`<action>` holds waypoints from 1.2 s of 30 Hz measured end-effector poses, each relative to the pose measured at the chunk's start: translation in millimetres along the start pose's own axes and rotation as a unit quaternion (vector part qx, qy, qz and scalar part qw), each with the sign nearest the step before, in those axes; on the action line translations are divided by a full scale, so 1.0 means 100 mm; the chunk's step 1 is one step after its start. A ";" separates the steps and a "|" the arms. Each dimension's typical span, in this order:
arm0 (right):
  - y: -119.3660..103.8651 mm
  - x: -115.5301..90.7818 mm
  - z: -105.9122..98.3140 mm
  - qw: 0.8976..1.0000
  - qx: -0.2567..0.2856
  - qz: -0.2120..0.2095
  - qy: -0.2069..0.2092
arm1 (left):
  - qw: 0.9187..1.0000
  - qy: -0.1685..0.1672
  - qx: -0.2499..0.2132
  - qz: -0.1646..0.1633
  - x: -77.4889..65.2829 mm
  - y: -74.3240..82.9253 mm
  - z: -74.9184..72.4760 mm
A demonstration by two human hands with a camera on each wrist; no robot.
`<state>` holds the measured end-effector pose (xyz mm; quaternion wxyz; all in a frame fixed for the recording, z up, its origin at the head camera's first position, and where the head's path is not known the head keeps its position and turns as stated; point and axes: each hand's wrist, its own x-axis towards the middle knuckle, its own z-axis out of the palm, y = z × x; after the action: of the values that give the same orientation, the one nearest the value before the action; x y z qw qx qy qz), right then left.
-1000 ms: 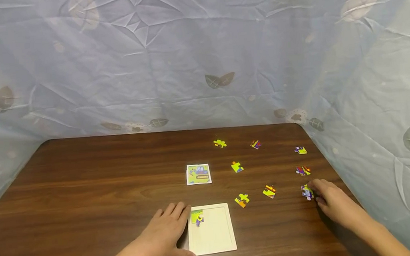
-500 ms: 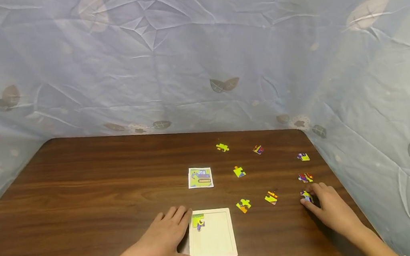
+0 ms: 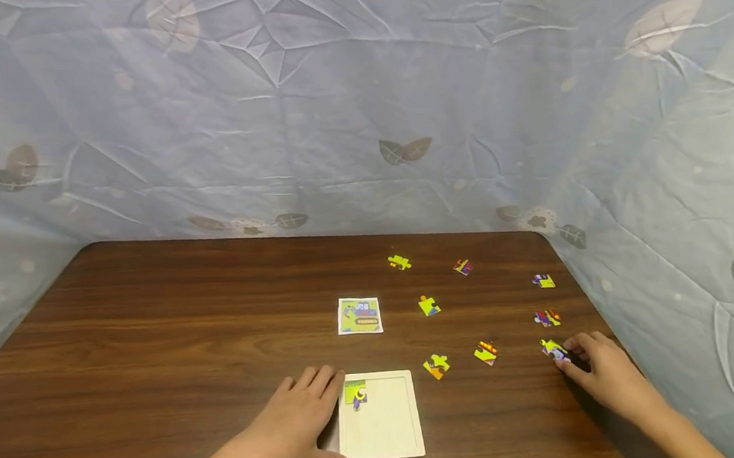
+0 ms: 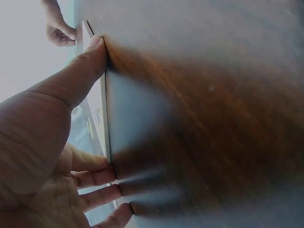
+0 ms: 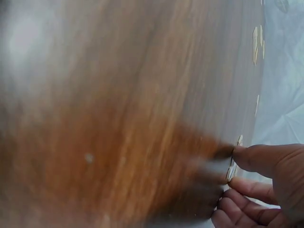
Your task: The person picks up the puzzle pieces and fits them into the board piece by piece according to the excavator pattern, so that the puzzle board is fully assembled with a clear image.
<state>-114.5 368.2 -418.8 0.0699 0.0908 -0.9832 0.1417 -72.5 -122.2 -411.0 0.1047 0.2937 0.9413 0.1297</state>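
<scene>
Seven loose jigsaw pieces [image 3: 429, 307] in the head view lie face up and apart on the dark table [image 3: 153, 310], a spacing that should let each be read and picked up singly. A printed card [image 3: 359, 316] sits just beyond the pale square tray [image 3: 389, 428], presumably for reference at a glance. One placed piece [image 3: 353, 387] occupies the tray's far left corner, where the rim likely helps seat it. The left hand [image 3: 298, 425] lies along the tray's left side; the right hand [image 3: 611, 375] has an eighth piece [image 3: 552, 348] near the table's right edge. From the left wrist, thumb and fingers are extended, widely spread along that side, probably to stop sliding or turning. From the right wrist, thumb and forefinger make a narrow pinch, suited to something so thin; whether it is lifted, I cannot tell.
</scene>
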 end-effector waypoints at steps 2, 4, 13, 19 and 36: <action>0.01 0.00 0.00 1.000 -0.004 -0.006 0.006 | 1.000 0.003 0.000 0.001 0.00 0.00 0.01; 0.02 0.00 0.01 1.000 -0.006 -0.009 0.011 | 1.000 0.004 0.000 0.002 0.00 0.00 0.01; 0.06 -0.03 0.03 1.000 0.006 0.018 -0.012 | 1.000 -0.010 -0.007 0.000 -0.01 0.01 0.03; 0.08 0.01 -0.01 1.000 0.016 -0.004 0.010 | 1.000 -0.007 0.015 0.006 0.00 0.02 -0.01; -0.49 0.31 -0.60 0.994 0.034 -0.092 0.050 | 1.000 0.008 0.017 0.004 -0.01 0.01 0.00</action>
<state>-128.6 334.7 -343.5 0.1286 0.1756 -0.9607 0.1722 -71.1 -122.4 -410.6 0.0919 0.2979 0.9430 0.1164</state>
